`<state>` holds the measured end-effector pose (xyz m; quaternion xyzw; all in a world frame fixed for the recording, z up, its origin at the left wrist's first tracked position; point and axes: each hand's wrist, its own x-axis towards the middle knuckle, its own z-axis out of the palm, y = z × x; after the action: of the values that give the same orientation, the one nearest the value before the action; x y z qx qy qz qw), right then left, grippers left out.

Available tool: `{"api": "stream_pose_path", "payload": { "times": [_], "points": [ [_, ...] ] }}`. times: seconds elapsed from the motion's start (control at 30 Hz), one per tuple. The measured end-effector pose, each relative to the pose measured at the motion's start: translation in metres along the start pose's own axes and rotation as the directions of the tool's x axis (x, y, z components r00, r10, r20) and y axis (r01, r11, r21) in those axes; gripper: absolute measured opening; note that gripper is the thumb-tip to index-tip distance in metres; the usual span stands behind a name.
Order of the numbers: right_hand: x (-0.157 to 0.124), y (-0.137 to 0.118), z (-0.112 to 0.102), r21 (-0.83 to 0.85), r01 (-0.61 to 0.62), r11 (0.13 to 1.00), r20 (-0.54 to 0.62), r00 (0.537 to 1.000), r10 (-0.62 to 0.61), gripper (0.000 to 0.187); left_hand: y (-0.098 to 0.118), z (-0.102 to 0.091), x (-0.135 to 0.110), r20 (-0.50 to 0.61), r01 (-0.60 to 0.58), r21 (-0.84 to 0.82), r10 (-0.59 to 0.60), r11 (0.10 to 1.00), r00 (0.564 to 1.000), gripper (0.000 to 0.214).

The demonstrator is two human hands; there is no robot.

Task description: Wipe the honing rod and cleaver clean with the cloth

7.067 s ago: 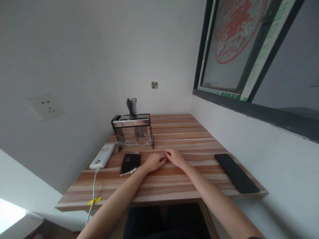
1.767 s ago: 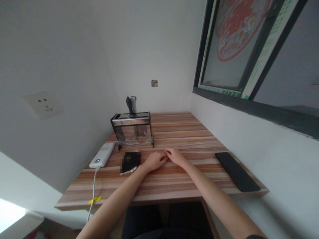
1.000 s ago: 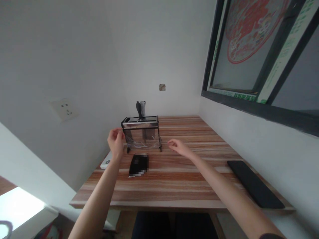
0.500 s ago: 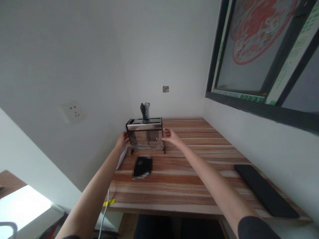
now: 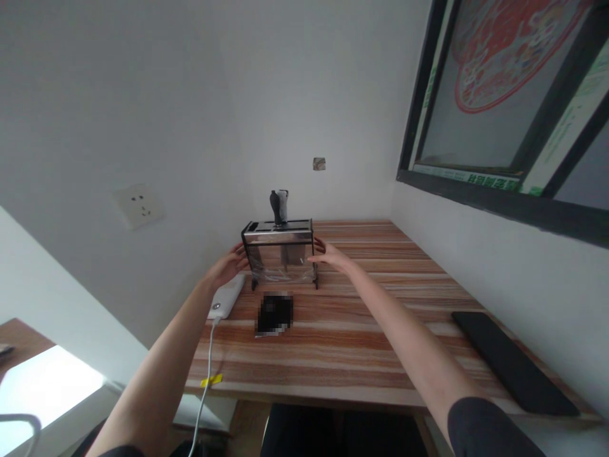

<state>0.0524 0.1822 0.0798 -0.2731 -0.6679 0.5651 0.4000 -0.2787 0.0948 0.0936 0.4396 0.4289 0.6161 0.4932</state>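
Observation:
A clear-sided knife holder [image 5: 271, 260] with a black frame and a shiny top band stands on the wooden table. Two upright handles, one a black handle [image 5: 275, 207], rise from its top, and a dark blade shape shows through the clear front. My left hand [image 5: 229, 264] is at its left side, fingers stretched out against or close to the frame. At the right edge is my right hand [image 5: 329, 255], thumb in front and fingers apart behind; how firmly it touches cannot be made out. In front of the holder lies a pixelated black item [image 5: 275, 313].
A white power strip [image 5: 227, 297] with a cable [image 5: 209, 358] lies beside my left forearm. Yellow tape [image 5: 212, 380] marks the front edge of the table [image 5: 342, 355]. A long black flat object [image 5: 511, 362] lies at right. Walls and a window frame [image 5: 457, 181] enclose the table.
My left hand has shifted slightly left and opened out, uncovering the white power strip. My right hand has come in closer around the holder's right edge. The view has tilted slightly.

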Motion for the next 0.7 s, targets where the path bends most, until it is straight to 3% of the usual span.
{"api": "stream_pose_path", "payload": {
  "times": [0.2,0.37,0.53,0.7],
  "points": [
    [0.003,-0.002,-0.004,0.005,0.0,1.0,0.071,0.997,-0.001,0.08,0.01,-0.007,0.006,0.167,0.065,0.104,-0.081,0.992,0.983,0.056],
    [0.005,-0.001,-0.009,-0.044,-0.035,0.998,0.102,0.994,0.039,0.072,0.013,-0.011,0.015,0.261,0.109,0.165,-0.15,0.98,0.954,0.058],
    [0.006,0.001,-0.011,-0.068,-0.019,0.998,0.101,0.995,0.026,0.069,0.014,-0.012,0.025,0.268,0.149,0.23,-0.21,0.962,0.94,0.063],
    [0.011,0.004,-0.012,-0.077,0.029,0.997,0.086,0.996,-0.022,0.067,0.012,-0.013,0.032,0.229,0.131,0.242,-0.187,0.961,0.955,0.064]
  ]
}}
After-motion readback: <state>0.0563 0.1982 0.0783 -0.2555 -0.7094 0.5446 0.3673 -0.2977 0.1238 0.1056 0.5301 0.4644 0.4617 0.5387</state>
